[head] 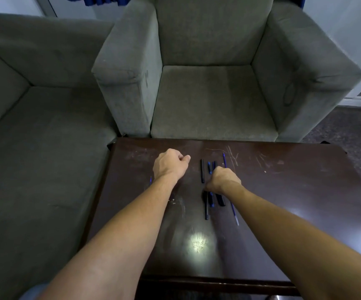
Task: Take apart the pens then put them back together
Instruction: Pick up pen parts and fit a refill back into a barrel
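Observation:
Several pen parts lie in a row on the dark wooden table [283,191]. A black barrel [202,171] lies furthest left. A thin blue refill [231,204] lies furthest right. A second black barrel [206,207] and short blue and black pieces [212,200] lie between them. My right hand [222,179] is curled over the middle of the row and hides what its fingers touch. My left hand [170,164] rests to the left of the parts in a loose fist, with nothing visible in it.
A grey armchair [209,100] stands right behind the table's far edge. A grey sofa [41,126] runs along the left side. A small blue piece [150,180] shows by my left wrist. A bright light reflection [199,243] sits on the near tabletop.

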